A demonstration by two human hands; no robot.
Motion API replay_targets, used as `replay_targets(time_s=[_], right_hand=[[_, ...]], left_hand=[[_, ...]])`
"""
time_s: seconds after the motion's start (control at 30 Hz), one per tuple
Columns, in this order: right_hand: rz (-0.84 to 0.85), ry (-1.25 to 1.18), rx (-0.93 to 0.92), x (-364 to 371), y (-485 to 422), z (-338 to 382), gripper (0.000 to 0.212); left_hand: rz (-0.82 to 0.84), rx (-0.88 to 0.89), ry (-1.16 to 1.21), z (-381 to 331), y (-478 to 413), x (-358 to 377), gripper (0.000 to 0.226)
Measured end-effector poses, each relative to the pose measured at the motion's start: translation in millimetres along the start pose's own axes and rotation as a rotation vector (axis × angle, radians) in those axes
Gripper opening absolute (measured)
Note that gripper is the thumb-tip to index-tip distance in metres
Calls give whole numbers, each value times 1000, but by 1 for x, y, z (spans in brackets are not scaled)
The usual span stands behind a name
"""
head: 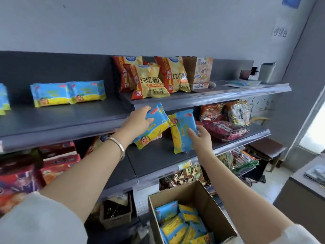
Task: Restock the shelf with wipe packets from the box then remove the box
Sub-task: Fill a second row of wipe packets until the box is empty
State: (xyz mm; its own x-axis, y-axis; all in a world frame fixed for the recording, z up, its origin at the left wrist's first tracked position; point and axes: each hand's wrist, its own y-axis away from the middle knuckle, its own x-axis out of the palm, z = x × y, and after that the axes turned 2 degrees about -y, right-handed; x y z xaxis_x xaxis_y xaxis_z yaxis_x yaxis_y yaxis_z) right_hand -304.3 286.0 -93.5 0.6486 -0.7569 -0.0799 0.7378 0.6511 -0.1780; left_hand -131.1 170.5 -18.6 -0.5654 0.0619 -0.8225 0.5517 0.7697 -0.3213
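My left hand grips a blue-and-yellow wipe packet, held tilted in front of the top shelf's edge. My right hand holds a second wipe packet upright, just right of the first, in front of the middle shelf. Two wipe packets stand side by side on the top shelf at the left, and another wipe packet shows at the frame's left edge. The open cardboard box sits low at the centre with several wipe packets inside.
Yellow-and-red chip bags stand on the upper right shelf beside a paper snack bag. Noodle packs fill the middle shelf's right. Red snack boxes crowd the lower left. A smaller box sits on the floor. A counter is at right.
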Motion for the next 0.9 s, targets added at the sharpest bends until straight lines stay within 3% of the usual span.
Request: replay_targets(time_s=[0.13, 0.33, 0.57, 0.9], right_hand=[[85, -75, -88, 35, 5, 33, 6], [206, -141, -203, 103, 6, 82, 17], [294, -37, -339, 207, -10, 130, 14], [311, 442, -397, 331, -69, 134, 22]], left_hand=[[-148, -14, 0, 9, 8, -50, 39], [-323, 2, 101, 40, 13, -102, 32], [-508, -50, 59, 122, -6, -178, 31], [-336, -172, -286, 260, -51, -214, 27]])
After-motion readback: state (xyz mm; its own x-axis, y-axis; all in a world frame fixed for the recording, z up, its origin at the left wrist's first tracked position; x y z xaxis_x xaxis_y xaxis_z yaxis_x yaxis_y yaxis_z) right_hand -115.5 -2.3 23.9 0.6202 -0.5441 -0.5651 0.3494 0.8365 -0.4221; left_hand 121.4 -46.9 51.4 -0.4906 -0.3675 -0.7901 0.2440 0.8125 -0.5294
